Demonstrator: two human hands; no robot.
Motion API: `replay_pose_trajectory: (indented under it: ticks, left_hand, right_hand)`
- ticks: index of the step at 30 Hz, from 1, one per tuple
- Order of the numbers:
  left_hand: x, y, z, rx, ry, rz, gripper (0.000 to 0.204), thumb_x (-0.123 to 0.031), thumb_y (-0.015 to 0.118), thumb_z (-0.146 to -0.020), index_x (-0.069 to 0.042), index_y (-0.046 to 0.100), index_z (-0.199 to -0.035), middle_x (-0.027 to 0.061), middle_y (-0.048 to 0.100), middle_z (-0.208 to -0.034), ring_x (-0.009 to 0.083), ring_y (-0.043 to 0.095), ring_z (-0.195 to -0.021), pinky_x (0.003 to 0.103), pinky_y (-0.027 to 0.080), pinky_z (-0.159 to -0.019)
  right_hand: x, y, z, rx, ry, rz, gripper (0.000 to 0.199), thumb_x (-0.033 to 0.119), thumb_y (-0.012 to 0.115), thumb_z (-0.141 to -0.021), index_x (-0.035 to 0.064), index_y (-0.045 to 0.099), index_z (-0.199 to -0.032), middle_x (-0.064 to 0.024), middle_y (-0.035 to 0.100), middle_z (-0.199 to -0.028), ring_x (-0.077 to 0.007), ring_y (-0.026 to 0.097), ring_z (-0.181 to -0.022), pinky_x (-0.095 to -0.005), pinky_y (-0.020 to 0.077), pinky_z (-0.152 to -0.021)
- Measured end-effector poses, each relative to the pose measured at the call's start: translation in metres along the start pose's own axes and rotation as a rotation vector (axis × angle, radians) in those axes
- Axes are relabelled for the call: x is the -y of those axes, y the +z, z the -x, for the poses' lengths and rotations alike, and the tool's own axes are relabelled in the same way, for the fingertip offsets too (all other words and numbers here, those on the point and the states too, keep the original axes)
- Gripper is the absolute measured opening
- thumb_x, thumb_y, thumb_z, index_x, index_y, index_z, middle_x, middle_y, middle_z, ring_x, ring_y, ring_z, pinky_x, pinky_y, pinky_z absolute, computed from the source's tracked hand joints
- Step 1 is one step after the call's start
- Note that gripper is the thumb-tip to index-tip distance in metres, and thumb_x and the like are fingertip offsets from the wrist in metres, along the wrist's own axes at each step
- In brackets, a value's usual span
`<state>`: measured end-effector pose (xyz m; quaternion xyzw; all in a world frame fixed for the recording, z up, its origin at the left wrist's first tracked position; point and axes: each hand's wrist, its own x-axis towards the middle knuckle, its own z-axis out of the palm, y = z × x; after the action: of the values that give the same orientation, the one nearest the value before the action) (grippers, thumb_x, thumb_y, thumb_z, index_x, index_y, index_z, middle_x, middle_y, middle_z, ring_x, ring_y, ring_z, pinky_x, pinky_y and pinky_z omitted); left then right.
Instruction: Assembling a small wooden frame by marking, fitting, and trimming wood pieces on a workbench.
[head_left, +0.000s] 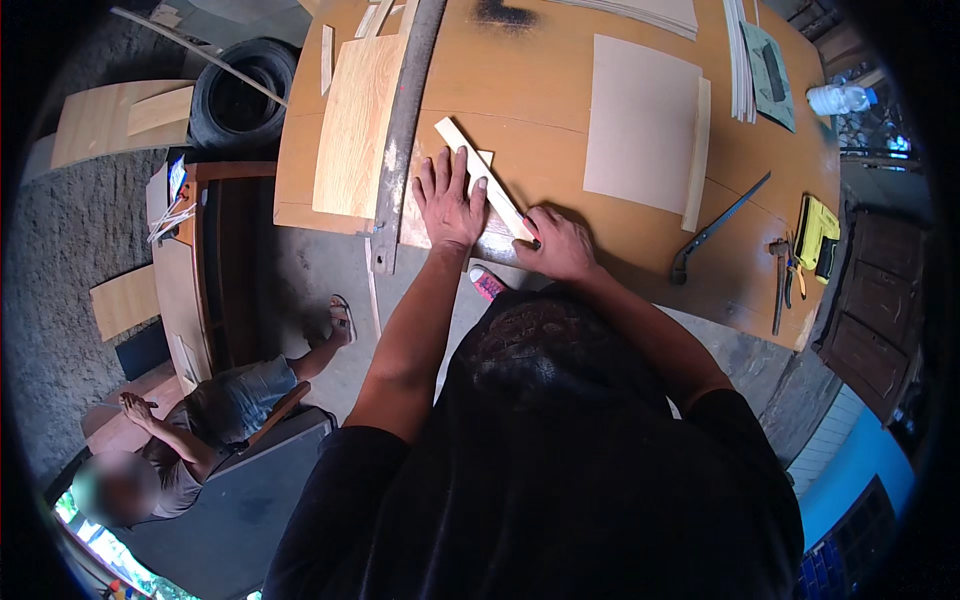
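Observation:
A narrow pale wood strip point(487, 183) lies at a slant near the front edge of the brown table point(500, 70). A small scrap of similar wood point(486, 157) shows beside it. My left hand point(448, 203) is flat with its fingers spread, partly over the strip. At the strip's near end, my right hand point(558, 245) is closed around a small thing with a red part point(532, 232). Most of that thing is hidden by the fingers, so its kind cannot be made out.
Left of my hands are a long metal straightedge point(405, 120) and a wood-grain board point(350, 130). To the right are a flat panel point(640, 120), a handsaw point(715, 232), a hammer point(779, 285), pliers point(796, 270) and a yellow tool point(819, 238). Someone point(190, 440) sits at lower left.

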<state>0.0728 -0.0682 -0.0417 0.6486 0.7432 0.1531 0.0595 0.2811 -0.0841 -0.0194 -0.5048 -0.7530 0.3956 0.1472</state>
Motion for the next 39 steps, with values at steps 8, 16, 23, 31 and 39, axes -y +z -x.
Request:
replay_pose_trajectory:
  ticks: [8,16,23,31,39]
  left_hand:
    - [0.0001,0.0009,-0.0001,-0.006,0.0,0.013,0.065,-0.056,0.041,-0.098,-0.022,0.039,-0.153,0.0119,0.036,-0.158,0.0397,0.023,-0.148,0.057,0.01,-0.121]
    - [0.0004,0.0014,-0.0011,0.008,-0.008,-0.001,0.066,-0.058,0.04,-0.098,-0.023,0.037,-0.154,0.0111,0.035,-0.158,0.0396,0.022,-0.148,0.057,0.01,-0.121]
    - [-0.0002,0.0019,-0.0009,0.01,-0.011,-0.001,0.069,-0.059,0.039,-0.098,-0.021,0.034,-0.156,0.0109,0.035,-0.159,0.0395,0.022,-0.148,0.057,0.01,-0.121]
    - [0.0011,0.0023,-0.0005,0.003,-0.014,0.017,0.071,-0.06,0.042,-0.097,-0.02,0.033,-0.156,0.0109,0.035,-0.159,0.0398,0.023,-0.148,0.057,0.01,-0.121]
    - [-0.0003,0.0015,-0.0008,0.016,-0.012,-0.002,0.069,-0.061,0.039,-0.098,-0.022,0.036,-0.155,0.0108,0.034,-0.159,0.0398,0.022,-0.148,0.057,0.009,-0.121]
  right_hand:
    - [0.0044,-0.0047,0.0004,-0.007,0.044,-0.025,0.039,0.033,0.07,-0.08,0.0066,0.058,-0.107,-0.0152,0.064,-0.103,-0.0394,0.065,-0.093,-0.0525,0.0521,-0.08]
    - [0.0045,-0.0043,0.0001,0.002,0.057,-0.011,0.04,0.033,0.07,-0.08,0.0065,0.057,-0.108,-0.0152,0.064,-0.104,-0.0396,0.066,-0.094,-0.053,0.0522,-0.081]
    - [0.0053,-0.0036,0.0011,-0.001,0.048,0.006,0.042,0.033,0.069,-0.081,0.0068,0.056,-0.111,-0.0166,0.064,-0.107,-0.0407,0.066,-0.095,-0.0533,0.0528,-0.081]
    - [0.004,-0.0008,0.0013,-0.003,0.048,0.02,0.042,0.033,0.068,-0.081,0.0072,0.056,-0.112,-0.0176,0.064,-0.109,-0.0421,0.066,-0.094,-0.0542,0.0528,-0.081]
    - [0.0048,-0.003,0.0026,0.026,0.061,0.019,0.043,0.035,0.068,-0.082,0.0077,0.056,-0.112,-0.0176,0.065,-0.107,-0.0426,0.066,-0.094,-0.0544,0.0527,-0.081]
